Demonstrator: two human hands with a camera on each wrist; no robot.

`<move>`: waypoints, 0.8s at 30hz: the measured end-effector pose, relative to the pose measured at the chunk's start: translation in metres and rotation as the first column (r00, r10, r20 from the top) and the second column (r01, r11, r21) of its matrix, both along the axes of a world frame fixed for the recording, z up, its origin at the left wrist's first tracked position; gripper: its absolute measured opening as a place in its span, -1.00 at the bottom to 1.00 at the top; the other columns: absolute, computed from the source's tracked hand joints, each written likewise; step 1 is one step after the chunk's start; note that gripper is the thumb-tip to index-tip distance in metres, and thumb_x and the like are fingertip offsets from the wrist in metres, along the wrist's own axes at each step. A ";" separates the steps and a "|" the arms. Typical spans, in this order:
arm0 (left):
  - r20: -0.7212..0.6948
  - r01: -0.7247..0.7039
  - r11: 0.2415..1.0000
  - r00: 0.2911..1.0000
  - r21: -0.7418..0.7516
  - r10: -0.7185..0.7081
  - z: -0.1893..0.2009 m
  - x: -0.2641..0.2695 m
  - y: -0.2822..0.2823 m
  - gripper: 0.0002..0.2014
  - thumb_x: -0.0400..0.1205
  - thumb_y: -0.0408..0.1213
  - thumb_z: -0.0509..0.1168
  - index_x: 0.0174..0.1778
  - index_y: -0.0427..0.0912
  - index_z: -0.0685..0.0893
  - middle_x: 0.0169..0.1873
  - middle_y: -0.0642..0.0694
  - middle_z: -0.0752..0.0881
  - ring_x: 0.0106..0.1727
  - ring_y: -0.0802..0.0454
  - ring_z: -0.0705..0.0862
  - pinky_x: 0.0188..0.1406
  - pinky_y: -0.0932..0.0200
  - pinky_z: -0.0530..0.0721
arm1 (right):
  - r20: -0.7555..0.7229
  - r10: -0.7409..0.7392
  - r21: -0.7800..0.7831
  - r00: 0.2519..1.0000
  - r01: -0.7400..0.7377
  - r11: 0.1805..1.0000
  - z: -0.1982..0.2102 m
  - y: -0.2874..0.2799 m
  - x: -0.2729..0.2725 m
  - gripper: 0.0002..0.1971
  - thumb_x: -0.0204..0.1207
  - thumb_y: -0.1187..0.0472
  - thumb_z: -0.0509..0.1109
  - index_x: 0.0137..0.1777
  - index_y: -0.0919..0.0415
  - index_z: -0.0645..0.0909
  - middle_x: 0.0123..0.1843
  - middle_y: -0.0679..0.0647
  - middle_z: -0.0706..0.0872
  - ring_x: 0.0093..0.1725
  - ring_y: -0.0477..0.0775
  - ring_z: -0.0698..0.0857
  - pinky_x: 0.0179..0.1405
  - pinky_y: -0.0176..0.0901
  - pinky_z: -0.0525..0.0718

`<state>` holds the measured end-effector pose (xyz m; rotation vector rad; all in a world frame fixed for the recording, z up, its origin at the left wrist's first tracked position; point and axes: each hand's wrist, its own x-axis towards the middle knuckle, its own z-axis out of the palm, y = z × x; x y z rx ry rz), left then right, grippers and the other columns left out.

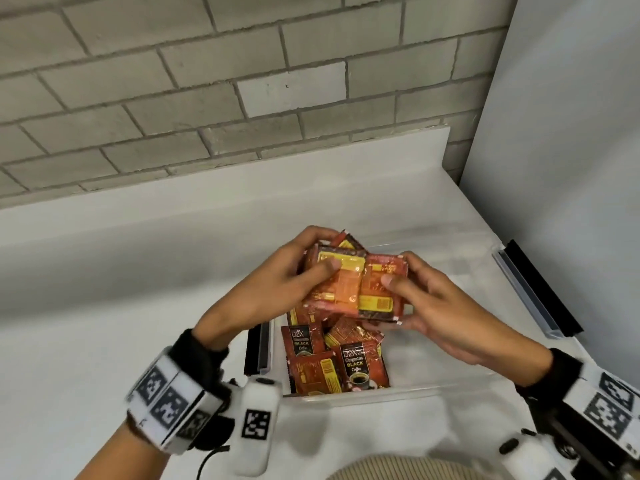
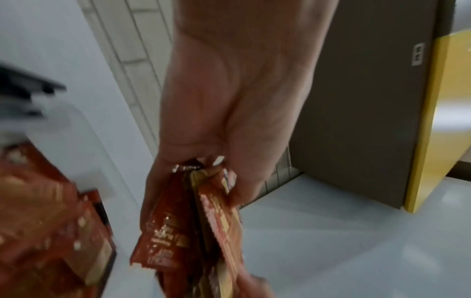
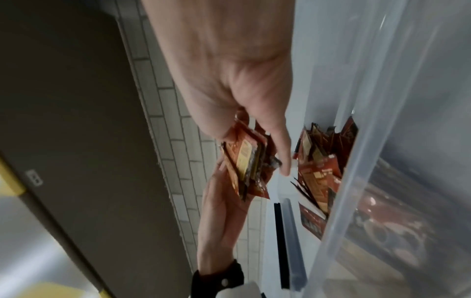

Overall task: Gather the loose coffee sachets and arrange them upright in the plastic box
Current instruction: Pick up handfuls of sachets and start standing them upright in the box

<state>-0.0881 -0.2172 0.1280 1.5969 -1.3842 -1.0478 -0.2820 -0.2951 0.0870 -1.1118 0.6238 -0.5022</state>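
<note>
Above the plastic box (image 1: 460, 384) near the worktop's (image 1: 104, 306) right edge, left hand (image 1: 277, 289) and right hand (image 1: 429, 306) pinch a sachet bundle (image 1: 360, 289); squaring its edges first should help it stand upright beside loose sachets (image 1: 332, 358).

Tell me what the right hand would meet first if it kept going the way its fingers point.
The right hand points toward the left hand; it already pinches the bundle of sachets between them, so that bundle comes first. Depth beyond is unclear.
</note>
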 end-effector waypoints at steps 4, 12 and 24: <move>-0.055 0.005 0.999 0.998 0.053 -0.002 -0.010 -0.023 -0.034 -0.71 0.76 -0.22 0.12 0.42 -0.07 0.39 0.06 -0.10 0.71 -0.04 0.01 0.76 -0.07 0.09 0.78 | 0.053 -0.164 0.118 0.985 0.157 0.980 0.000 -0.015 -0.007 -0.79 0.73 0.27 0.10 0.29 0.22 0.42 0.10 0.17 0.78 0.08 0.19 0.79 -0.07 0.20 0.79; -0.095 0.015 0.994 0.995 0.113 -0.004 -0.038 -0.059 -0.091 -0.68 0.76 -0.23 0.15 0.42 -0.16 0.35 0.23 -0.30 0.59 0.09 -0.16 0.74 0.10 -0.07 0.76 | -0.110 -0.276 -0.119 0.955 0.263 0.957 -0.012 -0.039 -0.024 -0.42 0.42 -0.05 0.40 0.39 0.10 0.32 0.17 0.07 0.74 0.07 0.00 0.79 -0.08 -0.06 0.78; -0.810 0.051 0.981 0.573 0.187 0.125 -0.055 -0.057 -0.111 -0.50 0.60 -0.50 0.28 0.50 -0.28 0.44 0.22 -0.34 0.67 0.09 -0.13 0.76 0.01 0.00 0.78 | -0.134 -0.352 -0.091 0.926 0.342 0.935 -0.021 -0.059 -0.032 -0.49 0.48 0.25 0.47 0.37 0.07 0.36 0.16 0.06 0.75 0.09 0.02 0.76 -0.06 -0.11 0.73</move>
